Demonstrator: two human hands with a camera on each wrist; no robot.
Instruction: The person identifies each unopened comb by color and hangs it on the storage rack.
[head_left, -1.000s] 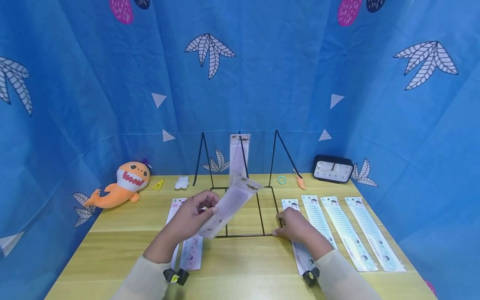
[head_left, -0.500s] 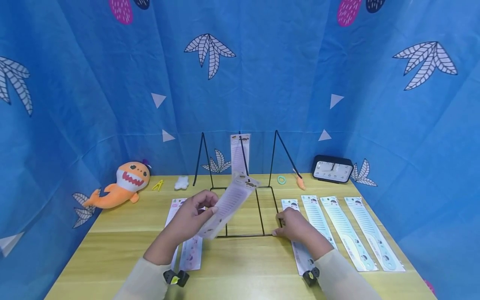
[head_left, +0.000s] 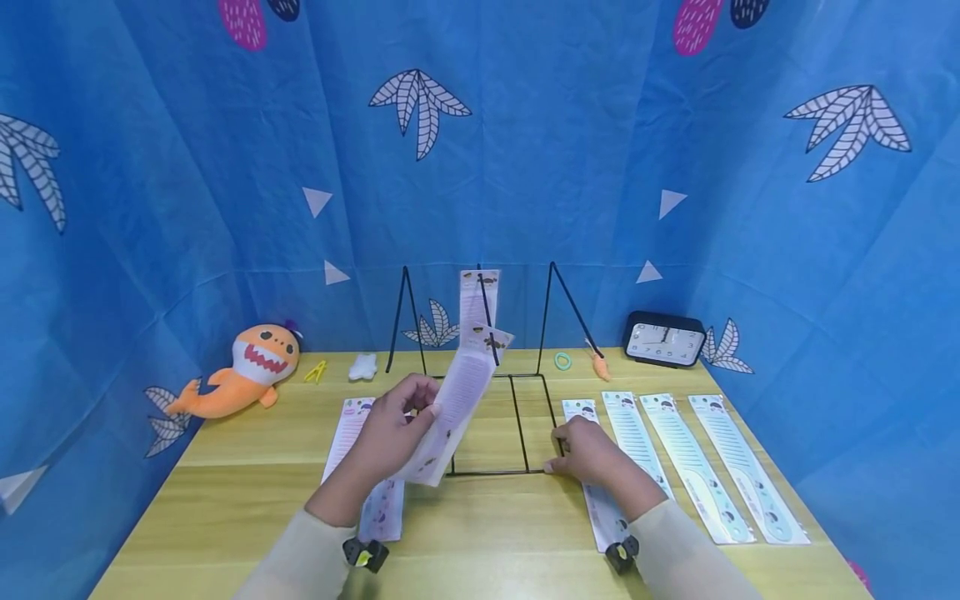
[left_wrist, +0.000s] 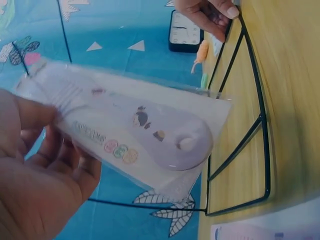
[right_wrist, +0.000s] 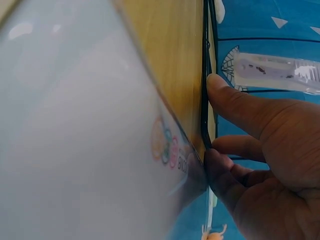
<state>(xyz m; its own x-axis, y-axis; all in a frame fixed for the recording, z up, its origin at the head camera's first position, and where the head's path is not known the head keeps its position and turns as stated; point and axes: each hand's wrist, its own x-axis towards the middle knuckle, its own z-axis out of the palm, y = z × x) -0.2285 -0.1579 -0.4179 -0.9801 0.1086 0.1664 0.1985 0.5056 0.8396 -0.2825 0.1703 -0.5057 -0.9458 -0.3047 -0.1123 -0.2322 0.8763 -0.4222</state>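
Raised and turned more upright, the comb [head_left: 460, 402] is pinched by the left hand [head_left: 397, 423], its top now overlapping the middle prong [head_left: 488, 317], threading unclear; the rack's [head_left: 491, 473] corner is pinched by the right hand [head_left: 588, 450].

Midway on the wooden bench [head_left: 517, 542] stands a black wire rack [head_left: 519, 423]; left, pink packaged combs [head_left: 384, 510]; toward the right edge, pale-blue packaged combs [head_left: 692, 467]. Back-left corner: orange plush shark [head_left: 255, 367]; back-right: black rectangular clock [head_left: 664, 340].
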